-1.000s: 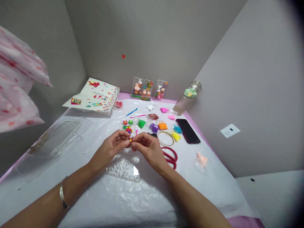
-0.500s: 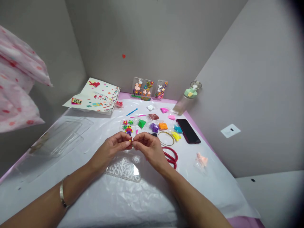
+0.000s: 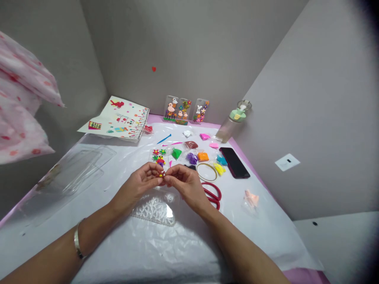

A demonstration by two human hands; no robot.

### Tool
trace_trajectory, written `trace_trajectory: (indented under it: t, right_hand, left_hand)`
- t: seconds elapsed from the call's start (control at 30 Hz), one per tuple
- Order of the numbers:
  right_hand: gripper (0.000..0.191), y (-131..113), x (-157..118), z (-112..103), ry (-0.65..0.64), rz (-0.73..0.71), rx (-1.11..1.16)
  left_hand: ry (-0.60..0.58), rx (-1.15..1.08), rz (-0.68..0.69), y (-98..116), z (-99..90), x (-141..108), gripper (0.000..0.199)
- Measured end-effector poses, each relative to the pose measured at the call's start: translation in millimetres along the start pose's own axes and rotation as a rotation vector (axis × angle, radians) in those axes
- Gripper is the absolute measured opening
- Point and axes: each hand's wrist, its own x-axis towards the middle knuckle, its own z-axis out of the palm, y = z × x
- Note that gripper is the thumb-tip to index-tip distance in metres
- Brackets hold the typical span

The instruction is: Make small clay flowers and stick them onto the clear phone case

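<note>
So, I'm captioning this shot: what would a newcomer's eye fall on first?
Probably the left hand and right hand, meeting mid-picture around a tiny piece with yellow on it. Beyond them, brightly coloured packets lie scattered on the white sheet, and three decorated clear cases stand by the back wall. A spotted pink cloth shows at the far left.

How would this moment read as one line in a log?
left hand: pinching small piece | right hand: pinching same piece | nearby: patterned clear case, red scissors

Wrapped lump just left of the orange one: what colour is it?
The wrapped lump is purple; the head view shows it best.
</note>
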Motion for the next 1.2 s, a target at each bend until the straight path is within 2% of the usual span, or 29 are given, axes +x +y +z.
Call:
trace_trajectory:
  t: [0.27,0.43,0.57,0.63,0.73,0.8,0.87,0.93,1.0,1.07,1.13,1.2]
  right_hand:
    - [0.019,-2,3,-6,-0.018,0.061,0.092]
    - [0.017,0,2,-3,-0.035,0.067,0.122]
    - [0.017,-1,3,-8,-0.051,0.065,0.081]
    - [0.016,-9,4,-18,0.025,0.013,0.037]
    - [0.014,-33,-2,-37,0.225,-0.121,-0.054]
    - [0.014,-51,-12,-48,0.238,-0.187,-0.18]
    - [0.014,-64,-27,-56,0.159,-0.187,-0.418]
    - [0.012,-67,-45,-61,0.029,-0.149,-0.749]
    - [0.02,-58,-61,-67,-0.111,-0.079,-1.077]
    - [0.034,-41,-73,-74,-0.166,-0.024,-1.316]
    - [0.047,-22,-81,-81,-0.186,0.001,-1.454]
    - [0.049,-10,-86,-88,-0.188,0.004,-1.504]
  left_hand:
    - [0.005,-0.065,0.007,-1,-0.2,1,0.025]
    - [-0.012,-0.064,0.007,-4,-2.3,2,0.026]
    - [0.026,-0.084,-0.02,-2,-1.6,1,0.023]
    - [0.048,-0.133,-0.035,0,-1.2,1,0.021]
    - [0.05,-0.186,-0.052,2,-1.7,1,0.017]
    - [0.027,-0.188,-0.057,2,-2.5,1,0.014]
    - [0.001,-0.168,-0.059,2,-3.2,1,0.012]
    - [-0.022,-0.143,-0.071,2,-3.2,1,0.013]
    - [-0.036,-0.13,-0.085,3,-2.3,1,0.018]
    - [-0.055,-0.135,-0.104,4,-0.6,0,0.025]
    - [-0.089,-0.147,-0.131,4,1.5,0,0.029]
    - [-0.126,-0.156,-0.156,1,3.3,0,0.029]
